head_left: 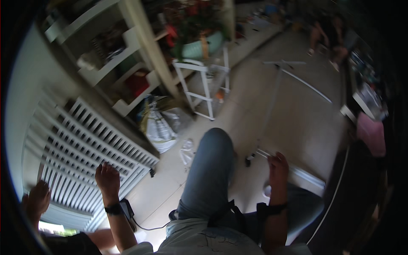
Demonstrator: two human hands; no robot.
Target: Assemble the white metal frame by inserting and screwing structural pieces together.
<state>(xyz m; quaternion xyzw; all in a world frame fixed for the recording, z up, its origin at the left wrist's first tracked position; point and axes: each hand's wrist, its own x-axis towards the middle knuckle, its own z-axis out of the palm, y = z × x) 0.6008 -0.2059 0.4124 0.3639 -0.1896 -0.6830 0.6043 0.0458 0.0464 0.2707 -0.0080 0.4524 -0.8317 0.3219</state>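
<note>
My left hand [108, 178], with a dark band on its wrist, is raised in front of a white slatted panel [85, 148]. Its fingers are curled in, and whether it touches the panel or holds anything cannot be made out. My right hand [277, 163] is lifted above my bent leg, close to a white bar [307, 176] low over the floor. The fingers there are bent together; anything within them is hidden by blur. At the far left another person's hand [38, 199] is at the panel's edge.
White tubes [306, 85] lie on the tiled floor ahead. A caster [248, 161] sits by the bar. A white stand [204, 89] carries a green plant pot [199, 49]. Plastic bags [159, 127] lean by the shelves [100, 68]. Someone sits far right [329, 34]. A cable [153, 228] crosses the floor.
</note>
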